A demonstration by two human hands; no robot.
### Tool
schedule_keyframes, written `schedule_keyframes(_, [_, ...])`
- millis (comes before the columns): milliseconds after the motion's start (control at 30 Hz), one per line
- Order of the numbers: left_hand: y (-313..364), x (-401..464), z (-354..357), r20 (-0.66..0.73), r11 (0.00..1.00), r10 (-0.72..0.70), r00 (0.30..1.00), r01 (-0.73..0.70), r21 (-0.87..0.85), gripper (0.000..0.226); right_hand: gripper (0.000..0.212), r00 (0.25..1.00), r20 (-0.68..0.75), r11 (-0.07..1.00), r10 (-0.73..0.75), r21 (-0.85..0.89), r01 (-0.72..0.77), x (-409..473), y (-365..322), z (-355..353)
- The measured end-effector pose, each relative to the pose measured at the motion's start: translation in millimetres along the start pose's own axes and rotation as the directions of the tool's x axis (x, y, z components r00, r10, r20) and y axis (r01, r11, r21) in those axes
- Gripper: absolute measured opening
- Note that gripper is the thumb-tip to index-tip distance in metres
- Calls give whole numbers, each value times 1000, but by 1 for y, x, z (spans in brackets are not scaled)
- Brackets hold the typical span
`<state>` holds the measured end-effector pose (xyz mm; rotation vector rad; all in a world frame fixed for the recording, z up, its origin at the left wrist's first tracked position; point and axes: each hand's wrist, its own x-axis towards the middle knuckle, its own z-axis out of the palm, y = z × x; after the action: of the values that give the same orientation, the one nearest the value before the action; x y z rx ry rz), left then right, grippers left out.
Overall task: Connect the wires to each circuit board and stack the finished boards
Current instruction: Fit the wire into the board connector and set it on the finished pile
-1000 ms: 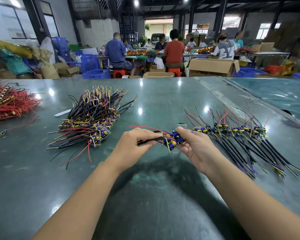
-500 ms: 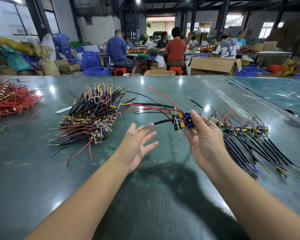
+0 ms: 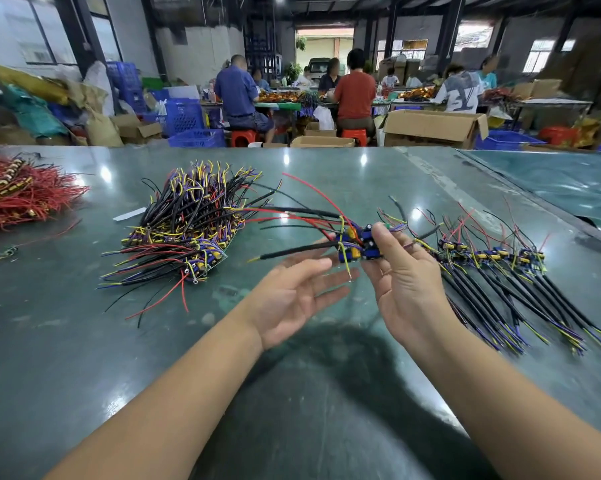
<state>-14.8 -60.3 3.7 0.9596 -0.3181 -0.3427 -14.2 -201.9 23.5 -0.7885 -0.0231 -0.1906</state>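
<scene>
My right hand [image 3: 404, 282] pinches a small bunch of blue circuit boards [image 3: 359, 245] above the table, their black, red and yellow wires fanning out to the left. My left hand [image 3: 293, 299] hovers palm up just below and left of the boards, fingers straight, holding nothing. A heap of wired boards [image 3: 184, 226] lies on the table to the left. A row of wired boards [image 3: 493, 258] lies to the right, its black wires pointing toward me.
The green table top [image 3: 84, 358] stretches wide. A pile of red wires [image 3: 15, 192] sits at far left, with a loose piece [image 3: 8, 252] near it. Behind the table, people sit among cardboard boxes [image 3: 430, 128] and blue crates [image 3: 184, 116].
My left hand let go of the boards' wires and opened, palm up. My right hand lifted the boards up and to the right, and the wires spread out.
</scene>
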Motion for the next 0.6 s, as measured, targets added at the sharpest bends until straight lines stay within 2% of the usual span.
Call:
schedule_keyframes(133, [-4, 3, -2, -125, 992, 110, 986, -100, 79, 16, 23, 998, 59, 995, 6, -100, 0, -1, 3, -4])
schedule_keyframes(233, [-6, 4, -4, -194, 978, 132, 972, -95, 186, 9, 27, 993, 117, 968, 31, -251, -1, -1, 5, -7])
schedule_keyframes(333, [-5, 5, -5, -277, 971, 143, 950, -80, 227, 25, 31, 987, 145, 932, 75, -362, -18, -1, 4, -9])
schedule_keyframes(400, [-4, 5, -6, -278, 965, 154, 948, -84, 248, 32, 32, 982, 161, 933, 100, -359, -36, -1, 4, -10])
schedule_keyframes(500, [-3, 5, -5, -242, 967, 170, 955, -114, 229, 21, 22, 984, 140, 942, 113, -330, -61, 1, 6, -13])
schedule_keyframes(600, [-3, 5, -4, -234, 960, 181, 955, -119, 254, 25, 21, 981, 144, 937, 127, -343, -71, 2, 7, -14])
